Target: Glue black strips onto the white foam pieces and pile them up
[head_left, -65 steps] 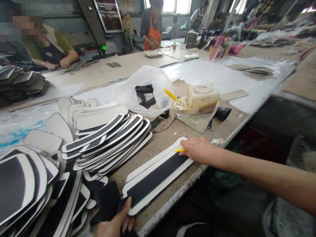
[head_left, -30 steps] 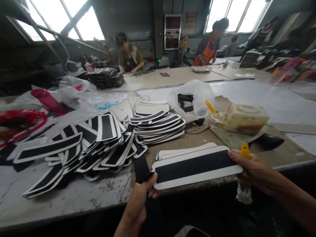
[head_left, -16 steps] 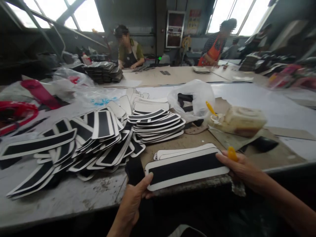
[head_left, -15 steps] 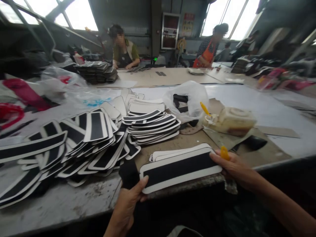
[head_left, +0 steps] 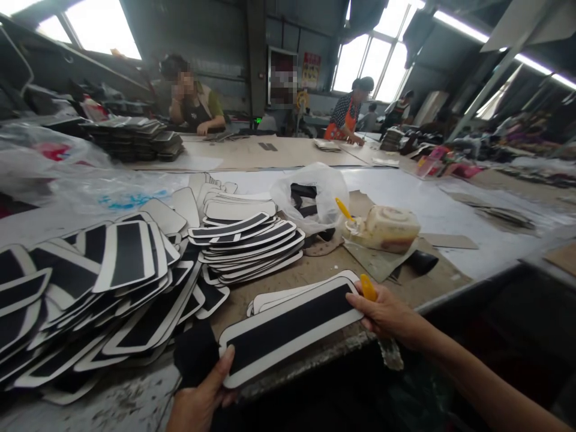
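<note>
A long white panel with a black strip (head_left: 292, 327) is held between both hands at the table's front edge. My left hand (head_left: 202, 390) grips its left end, thumb on top. My right hand (head_left: 387, 312) pinches the right end and also holds a yellow-handled brush (head_left: 368, 288), its bristle end hanging below the hand. Black material (head_left: 195, 354) lies beside my left hand. Behind the held panel are a few white panels (head_left: 279, 295). A pile of black-and-white panels (head_left: 130, 258) spreads at the left, and a neater stack (head_left: 256, 252) stands nearer the middle.
A clear plastic bag (head_left: 330, 186) with black pieces sits behind the stack. Right of it is a stained glue container (head_left: 389, 228) with a yellow tool (head_left: 344, 209) in it. Two people, one in an orange apron (head_left: 339, 123), are across the table (head_left: 288, 153).
The view has turned to the right, so the table items appear farther left. Both hands still hold the panel. The person at the far left has raised a hand to the head.
</note>
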Available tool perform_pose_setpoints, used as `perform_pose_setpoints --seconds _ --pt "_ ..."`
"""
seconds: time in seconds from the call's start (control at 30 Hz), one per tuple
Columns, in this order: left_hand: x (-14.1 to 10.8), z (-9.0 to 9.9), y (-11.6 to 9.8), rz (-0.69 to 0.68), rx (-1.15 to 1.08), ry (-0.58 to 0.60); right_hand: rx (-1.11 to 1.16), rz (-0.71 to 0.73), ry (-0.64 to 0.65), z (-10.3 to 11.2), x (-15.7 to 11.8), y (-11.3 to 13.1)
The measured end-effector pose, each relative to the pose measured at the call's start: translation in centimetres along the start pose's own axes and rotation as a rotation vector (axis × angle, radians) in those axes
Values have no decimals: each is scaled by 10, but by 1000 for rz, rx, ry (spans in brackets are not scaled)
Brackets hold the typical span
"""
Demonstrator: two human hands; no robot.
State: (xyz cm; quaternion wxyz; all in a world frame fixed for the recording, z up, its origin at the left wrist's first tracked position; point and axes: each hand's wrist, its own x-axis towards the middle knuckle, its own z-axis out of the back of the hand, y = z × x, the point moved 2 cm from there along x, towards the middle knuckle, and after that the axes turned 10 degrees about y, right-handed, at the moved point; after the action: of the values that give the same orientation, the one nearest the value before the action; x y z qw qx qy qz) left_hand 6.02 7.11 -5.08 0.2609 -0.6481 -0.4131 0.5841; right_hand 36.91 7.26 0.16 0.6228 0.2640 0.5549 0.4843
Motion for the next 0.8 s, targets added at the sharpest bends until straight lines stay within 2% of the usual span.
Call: perform_pose_setpoints --seconds 0.1,0.37,0.67,0.8 --pt "-4 -2 -2 83 -6 18 -38 47 11 -1 1 4" --pt "-20 -10 -14 82 -67 -116 -56 55 17 -1 -2 4" --pt "-28 -13 -19 129 -153 -116 302 50 100 0 -5 -6" --pt "-26 -9 -15 155 -146 -112 365 25 169 2 -4 -11"
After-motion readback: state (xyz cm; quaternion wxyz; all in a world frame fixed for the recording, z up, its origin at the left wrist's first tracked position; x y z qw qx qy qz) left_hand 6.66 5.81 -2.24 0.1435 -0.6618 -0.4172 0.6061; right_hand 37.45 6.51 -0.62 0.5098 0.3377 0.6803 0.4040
